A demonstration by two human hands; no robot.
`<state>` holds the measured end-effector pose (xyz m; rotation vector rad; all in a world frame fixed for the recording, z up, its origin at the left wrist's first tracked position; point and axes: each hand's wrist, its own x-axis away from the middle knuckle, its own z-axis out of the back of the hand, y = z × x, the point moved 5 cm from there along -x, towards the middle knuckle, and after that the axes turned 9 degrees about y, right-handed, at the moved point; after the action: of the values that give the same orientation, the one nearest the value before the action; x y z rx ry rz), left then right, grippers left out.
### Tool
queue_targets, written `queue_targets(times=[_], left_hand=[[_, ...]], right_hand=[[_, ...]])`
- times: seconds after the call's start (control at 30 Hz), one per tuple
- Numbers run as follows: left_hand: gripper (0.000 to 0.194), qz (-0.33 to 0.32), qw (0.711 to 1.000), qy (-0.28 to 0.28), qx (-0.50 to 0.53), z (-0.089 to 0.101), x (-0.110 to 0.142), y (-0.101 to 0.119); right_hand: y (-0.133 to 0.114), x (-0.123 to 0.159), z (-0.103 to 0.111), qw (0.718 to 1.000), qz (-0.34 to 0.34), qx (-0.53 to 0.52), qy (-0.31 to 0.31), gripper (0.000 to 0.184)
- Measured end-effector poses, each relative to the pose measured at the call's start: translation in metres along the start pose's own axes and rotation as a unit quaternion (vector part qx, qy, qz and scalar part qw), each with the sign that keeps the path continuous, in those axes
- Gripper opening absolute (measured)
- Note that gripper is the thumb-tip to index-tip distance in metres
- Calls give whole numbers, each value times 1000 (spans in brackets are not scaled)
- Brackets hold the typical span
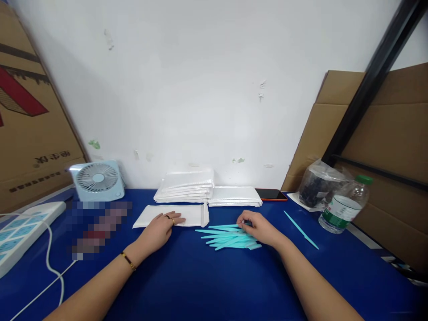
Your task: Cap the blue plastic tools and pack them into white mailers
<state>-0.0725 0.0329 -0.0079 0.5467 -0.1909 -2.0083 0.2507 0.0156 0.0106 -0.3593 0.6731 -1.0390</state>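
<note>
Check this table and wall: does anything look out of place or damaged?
One turquoise stick lies right of the right hand, apart from the pile of similar ones. The wall looks marred by scuffs and greenish patches.

Smooth plastic sticks [230,241]; matt, papery envelope [192,214].

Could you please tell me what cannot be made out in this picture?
In the head view:
Whether the right hand holds a stick: curled fingers hide it.
Part of the envelope: covered by the left hand.
Patch at left: blurred into blocks.
Bottle label: print too small.
Power strip, one end: cut off by the left edge.
</note>
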Motion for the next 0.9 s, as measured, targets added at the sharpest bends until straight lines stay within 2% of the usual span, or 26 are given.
queue_targets(times=[0.1,0.17,0.2,0.3,0.4,0.5,0.57,0.67,0.8,0.83,0.9], left_hand=[[51,54,981,88,162,7,-2,16],[49,15,970,125,208,4,-4,47],[45,-28,972,114,206,-1,-7,67],[36,-145,976,25,160,-28,-15,125],[43,-205,977,-13,63,-51,-19,157],[40,-223,974,-19,15,-60,-10,167],[38,-229,973,-17,9,-59,0,169],[44,-219,976,2,18,-50,4,169],[36,-139,986,89,-2,-38,-26,156],[33,-125,988,86,-8,-41,-35,151],[25,-114,993,31,5,-53,-50,140]], right_hand=[[13,-1,11,998,-30,24,43,17],[20,0,14,996,-52,44,50,16],[23,1,14,996,-59,50,43,16],[27,4,8,997,-61,47,-3,14],[33,4,9,997,-70,35,9,14],[42,3,20,994,-87,23,67,16],[44,2,24,993,-87,4,75,19],[36,-1,19,996,-72,-36,33,24],[10,-11,3,994,-35,-88,-57,26],[5,-14,-1,992,-27,-99,-74,25],[1,-20,-8,986,-34,-132,-98,25]])
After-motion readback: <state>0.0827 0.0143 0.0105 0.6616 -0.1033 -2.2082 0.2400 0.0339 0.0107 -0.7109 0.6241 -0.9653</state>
